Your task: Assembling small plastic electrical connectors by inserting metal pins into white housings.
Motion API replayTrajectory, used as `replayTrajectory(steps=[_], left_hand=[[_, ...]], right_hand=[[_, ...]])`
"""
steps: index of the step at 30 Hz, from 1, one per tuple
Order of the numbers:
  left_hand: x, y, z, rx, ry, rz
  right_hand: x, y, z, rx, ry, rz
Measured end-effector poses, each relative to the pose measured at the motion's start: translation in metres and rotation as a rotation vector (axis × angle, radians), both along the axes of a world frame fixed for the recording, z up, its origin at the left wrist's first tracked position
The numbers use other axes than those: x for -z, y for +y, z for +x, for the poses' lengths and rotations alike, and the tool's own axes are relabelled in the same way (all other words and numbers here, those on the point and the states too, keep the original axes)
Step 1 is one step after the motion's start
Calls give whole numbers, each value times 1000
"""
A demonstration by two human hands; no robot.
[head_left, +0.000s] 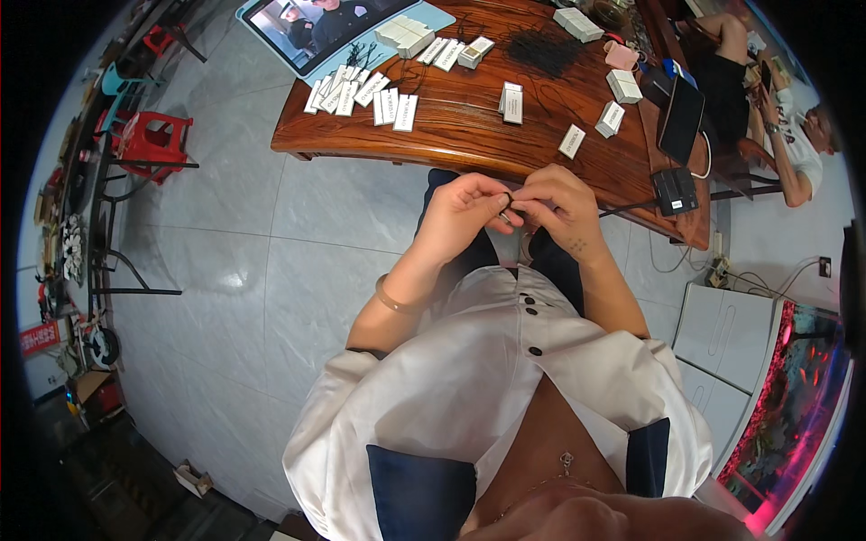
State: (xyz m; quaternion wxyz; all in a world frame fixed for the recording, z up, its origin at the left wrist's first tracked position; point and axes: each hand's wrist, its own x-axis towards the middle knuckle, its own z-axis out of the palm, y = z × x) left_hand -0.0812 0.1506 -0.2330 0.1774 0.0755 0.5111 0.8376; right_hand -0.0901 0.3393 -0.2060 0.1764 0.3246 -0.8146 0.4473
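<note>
My left hand (462, 213) and my right hand (563, 213) meet just off the near edge of the wooden table (361, 126). Between their fingertips is a small loop of thin black cord (507, 205); both hands pinch it. Whether anything else is in the fingers is too small to tell. Straight ahead of them on the tabletop lie a single white printed card (572, 142) and a short stack of white cards (511, 104). Farther back spreads a tangled heap of black cords (544, 50).
Several loose cards (345, 97) lie at the left, near a bundled block of cards (404, 36) and a tablet (329, 27) playing video. A dark phone-like screen (681, 117) stands at the right. Another person (794, 135) sits beyond. Red stools (155, 144) stand left; a lit aquarium (794, 397) is at right.
</note>
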Motion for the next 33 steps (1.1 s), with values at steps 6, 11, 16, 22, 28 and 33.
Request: replayTrajectory(steps=[6, 11, 16, 22, 28, 33], left_hand=[[-5, 0, 4, 148, -38, -56], [11, 5, 2, 2, -11, -12], [18, 13, 2, -37, -47, 188], [10, 13, 6, -17, -106, 269], [16, 15, 4, -68, -89, 345], [11, 17, 3, -112, -111, 356]], right_hand=[[0, 11, -5, -163, -516, -246], [0, 3, 2, -63, -413, -264], [-10, -10, 2, 21, 53, 25], [-8, -5, -2, 61, 219, 67], [-10, -7, -3, 72, 245, 97], [-14, -10, -3, 85, 152, 74]])
